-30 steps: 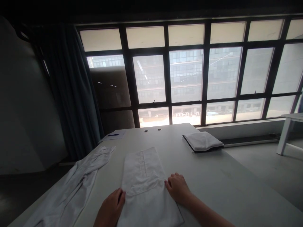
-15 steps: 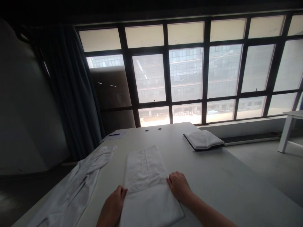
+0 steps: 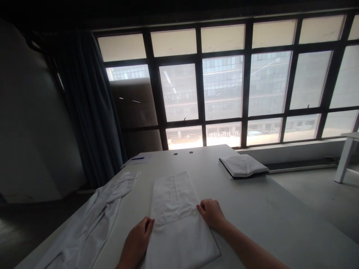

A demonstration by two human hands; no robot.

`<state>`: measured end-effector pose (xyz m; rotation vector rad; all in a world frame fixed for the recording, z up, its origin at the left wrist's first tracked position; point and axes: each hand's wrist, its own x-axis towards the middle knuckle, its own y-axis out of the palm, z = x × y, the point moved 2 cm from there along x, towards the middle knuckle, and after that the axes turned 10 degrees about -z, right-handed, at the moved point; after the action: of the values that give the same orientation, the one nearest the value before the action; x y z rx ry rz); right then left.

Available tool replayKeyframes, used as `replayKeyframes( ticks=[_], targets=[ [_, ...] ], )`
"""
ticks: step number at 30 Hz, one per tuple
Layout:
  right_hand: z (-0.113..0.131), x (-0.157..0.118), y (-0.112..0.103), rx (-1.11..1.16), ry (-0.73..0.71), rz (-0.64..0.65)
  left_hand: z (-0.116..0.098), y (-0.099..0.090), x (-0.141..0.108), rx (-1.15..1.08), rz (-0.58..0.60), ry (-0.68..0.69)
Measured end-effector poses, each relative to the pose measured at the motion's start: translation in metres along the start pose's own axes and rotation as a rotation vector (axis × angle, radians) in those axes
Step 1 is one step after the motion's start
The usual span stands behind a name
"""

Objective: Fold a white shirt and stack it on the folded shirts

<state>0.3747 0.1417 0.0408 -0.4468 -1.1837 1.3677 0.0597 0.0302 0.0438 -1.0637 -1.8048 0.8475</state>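
Near end of folded white cotton shirt (image 3: 179, 246) cut off by bottom frame edge, same for crumpled white sleeve (image 3: 89, 220) at left. Thin blue item (image 3: 138, 158) on far pale paper sheet (image 3: 144, 158): too small to identify.

Workroom, upper flr, commercial bldg: long white bench (image 3: 252, 201), folded white garment (image 3: 174, 213), dark curtain (image 3: 89, 112), black-framed window wall (image 3: 246, 86), office block (image 3: 223, 86) opp.

Left hand (image 3: 136, 239) and right hand (image 3: 211, 213) touch a folded white shirt (image 3: 176, 220).
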Motion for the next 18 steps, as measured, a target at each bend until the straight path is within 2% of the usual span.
replayKeyframes(
  ticks=[7, 18],
  targets=[
    [0.0001, -0.0023, 0.0010, -0.040, 0.007, -0.004, 0.0005, 0.0083, 0.0028, 0.118, -0.018, -0.002],
    [0.0013, -0.0052, -0.0033, -0.027, -0.014, -0.037, 0.0004, 0.0020, 0.0003, 0.033, -0.026, 0.005]
  ],
)
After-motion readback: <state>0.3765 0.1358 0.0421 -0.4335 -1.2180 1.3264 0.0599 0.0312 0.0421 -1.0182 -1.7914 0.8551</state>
